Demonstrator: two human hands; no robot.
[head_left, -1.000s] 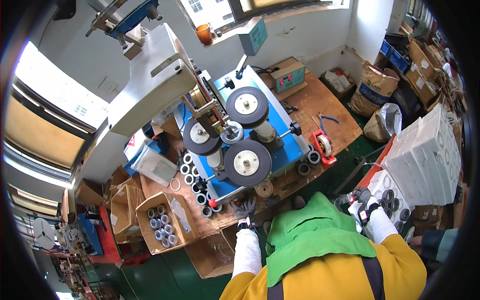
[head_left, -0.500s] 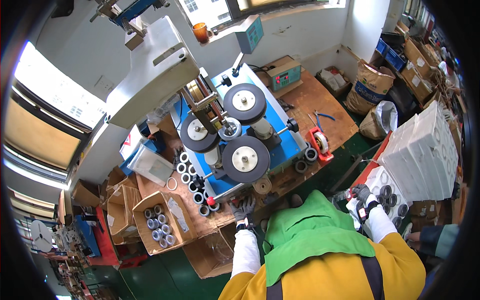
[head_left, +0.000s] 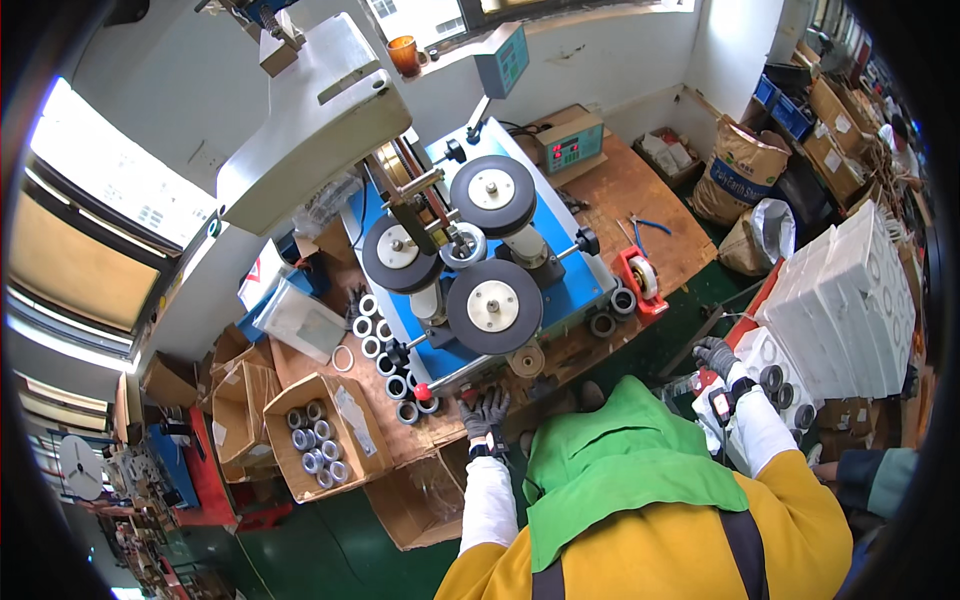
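My left hand (head_left: 486, 413), in a grey glove, lies on the bench's front edge with its fingers stretched out and nothing in them. Just beyond it is the red knob (head_left: 422, 391) of a blue-based machine (head_left: 590, 285). Three black rollers (head_left: 494, 307) surround a pale ring (head_left: 466, 246) on that machine. Far to the right, my right hand (head_left: 716, 356), also gloved, hovers by a white foam tray (head_left: 757, 346) holding several black rings (head_left: 771, 378). Its fingers look bent; their tips, and anything beneath them, are hidden.
Several rings (head_left: 387, 366) stand on the bench left of the machine. A cardboard box (head_left: 361, 424) holds more rings. At the bench's right end are a red tape dispenser (head_left: 641, 280) and blue-handled pliers (head_left: 652, 226). White foam trays (head_left: 845, 300) are stacked right; another person's sleeve (head_left: 892, 482) shows beside them.
My right hand has shifted away from me and slightly left beside the foam tray. My left hand stays at the bench edge. The view itself has shifted slightly.
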